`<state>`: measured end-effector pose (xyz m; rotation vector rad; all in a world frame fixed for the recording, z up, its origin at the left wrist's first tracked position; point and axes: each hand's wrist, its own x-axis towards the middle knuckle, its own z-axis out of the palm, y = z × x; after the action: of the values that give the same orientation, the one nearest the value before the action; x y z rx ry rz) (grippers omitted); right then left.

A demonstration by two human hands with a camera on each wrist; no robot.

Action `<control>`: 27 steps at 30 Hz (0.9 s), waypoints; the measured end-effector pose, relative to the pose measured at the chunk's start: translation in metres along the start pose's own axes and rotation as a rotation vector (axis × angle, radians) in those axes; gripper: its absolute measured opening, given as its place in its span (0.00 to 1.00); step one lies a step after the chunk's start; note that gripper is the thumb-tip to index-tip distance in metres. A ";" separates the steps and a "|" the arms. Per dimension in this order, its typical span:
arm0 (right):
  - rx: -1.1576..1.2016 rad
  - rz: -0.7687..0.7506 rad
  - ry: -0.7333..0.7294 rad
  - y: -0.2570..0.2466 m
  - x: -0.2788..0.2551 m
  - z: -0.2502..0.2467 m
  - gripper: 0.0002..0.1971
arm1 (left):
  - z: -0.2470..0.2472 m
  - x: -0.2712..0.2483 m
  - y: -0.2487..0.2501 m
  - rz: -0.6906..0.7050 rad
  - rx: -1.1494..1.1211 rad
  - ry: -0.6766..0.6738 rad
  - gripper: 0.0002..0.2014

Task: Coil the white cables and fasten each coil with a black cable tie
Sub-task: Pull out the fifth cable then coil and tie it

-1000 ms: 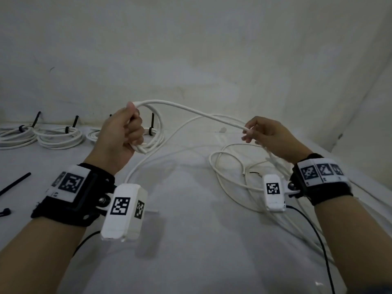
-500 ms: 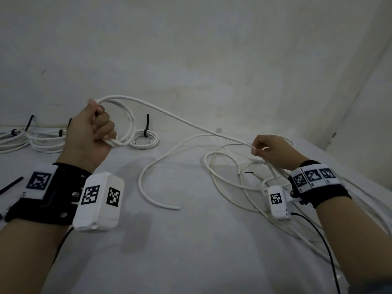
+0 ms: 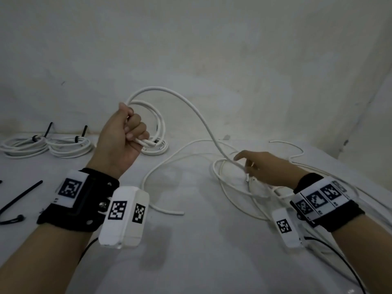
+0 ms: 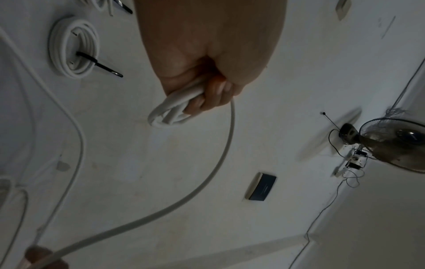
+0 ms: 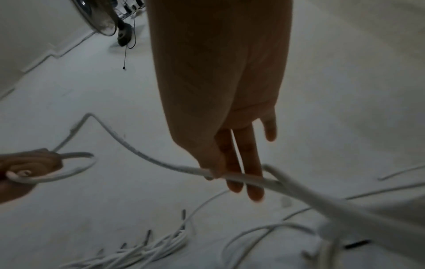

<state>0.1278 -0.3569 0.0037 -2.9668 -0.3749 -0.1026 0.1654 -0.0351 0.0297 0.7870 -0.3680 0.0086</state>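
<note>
The left hand (image 3: 122, 143) is fisted round a few gathered loops of round white plastic cable (image 3: 192, 107), held up off the pale cloth-covered table (image 3: 191, 262). From that fist the cable arches over and runs down to the right hand (image 3: 262, 167), where thumb and forefinger pinch it lightly, the other fingers (image 5: 254, 191) straight.

By my reading, this coil is only part wound. Below and beyond the right hand's pinch lies a loose tangle of white cable (image 3: 237, 187) not yet gathered, with a free end (image 3: 180, 213) lying between the two wrists. Those crossing strands look likely to snag as slack is drawn in.

Out to the left of the fist lie loose straight black plastic cable ties (image 3: 21, 196), not yet used. Beyond the fist sit finished white coils (image 3: 65, 145), each cinched with a black tie, and one small tied coil (image 4: 73, 49) just behind the held loops.
</note>
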 end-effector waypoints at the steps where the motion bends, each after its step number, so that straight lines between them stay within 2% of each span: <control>1: 0.084 -0.027 -0.021 -0.010 0.001 0.001 0.10 | 0.003 -0.001 -0.001 0.003 0.003 -0.001 0.18; 4: 0.331 -0.133 -0.077 -0.044 0.004 -0.002 0.05 | 0.007 -0.003 -0.004 0.008 0.009 -0.009 0.18; 6: 0.497 -0.187 -0.054 -0.065 0.007 -0.005 0.05 | 0.007 -0.003 -0.004 0.004 0.004 -0.010 0.18; 8: 0.670 -0.235 0.100 -0.081 0.012 -0.011 0.06 | 0.007 -0.003 -0.004 -0.005 -0.013 -0.009 0.19; 11: 0.837 -0.254 0.458 -0.089 0.020 -0.022 0.11 | 0.008 -0.005 -0.005 -0.037 -0.051 -0.032 0.19; 13: 0.809 -0.215 0.640 -0.087 0.022 -0.029 0.11 | 0.010 -0.006 -0.005 -0.063 -0.082 -0.067 0.20; 14: 0.756 -0.189 0.675 -0.084 0.023 -0.030 0.10 | 0.011 -0.007 -0.004 -0.073 -0.108 -0.081 0.21; 18: 0.465 -0.190 0.552 -0.070 0.022 -0.023 0.07 | 0.011 -0.007 0.008 -0.083 -0.224 -0.098 0.24; 19: 0.388 -0.202 0.553 -0.068 0.022 -0.021 0.07 | 0.009 -0.006 0.011 -0.085 -0.232 -0.105 0.25; 21: 0.342 -0.177 0.644 -0.060 0.024 -0.023 0.05 | 0.007 -0.007 0.013 -0.127 -0.205 -0.153 0.27; 23: 0.360 -0.105 0.782 -0.049 0.027 -0.032 0.04 | 0.004 -0.007 0.010 -0.274 -0.174 -0.292 0.27; 25: 0.342 -0.054 0.878 -0.037 0.029 -0.043 0.02 | 0.002 -0.009 0.008 -0.530 -0.249 -0.570 0.24; 26: 0.333 -0.037 0.894 -0.031 0.029 -0.046 0.02 | 0.002 -0.010 0.007 -0.602 -0.218 -0.642 0.22; 27: 0.328 -0.021 0.893 -0.027 0.029 -0.047 0.02 | 0.001 -0.011 0.005 -0.618 -0.137 -0.645 0.21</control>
<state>0.1469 -0.3309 0.0559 -2.2867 -0.2540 -1.1732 0.1540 -0.0314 0.0301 0.7275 -0.7101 -0.8572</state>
